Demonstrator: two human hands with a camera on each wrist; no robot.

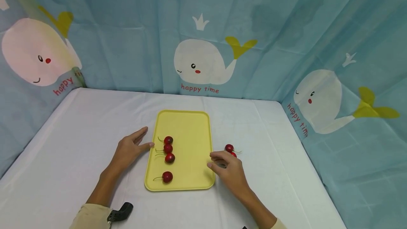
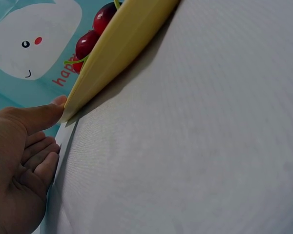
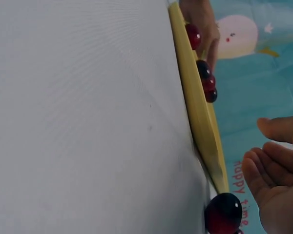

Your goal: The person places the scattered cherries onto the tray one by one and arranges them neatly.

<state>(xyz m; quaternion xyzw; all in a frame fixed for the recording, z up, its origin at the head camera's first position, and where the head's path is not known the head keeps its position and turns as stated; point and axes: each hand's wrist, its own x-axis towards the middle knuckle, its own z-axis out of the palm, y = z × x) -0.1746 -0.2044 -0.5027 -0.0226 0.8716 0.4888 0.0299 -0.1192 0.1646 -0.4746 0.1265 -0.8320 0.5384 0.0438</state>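
A yellow tray [image 1: 190, 133] lies on the white cloth, holding a row of three cherries [image 1: 168, 148] and a separate cherry [image 1: 167, 177] nearer the person. At its left edge is my left hand [image 1: 128, 151], fingers fairly straight; in the left wrist view the thumb [image 2: 46, 114] touches the rim. My right hand [image 1: 230, 170] hovers by the right edge with fingers loosely bent, thumb and fingertips apart, nothing between them in the right wrist view. Just beyond that hand sit two cherries [image 1: 229, 148] on the cloth, one partly hidden by it.
White cloth [image 1: 273, 186] covers the table around the tray. A blue curtain [image 1: 133, 45] printed with whales stands along the back and both sides. A black strap end [image 1: 122, 212] sticks out at the left sleeve.
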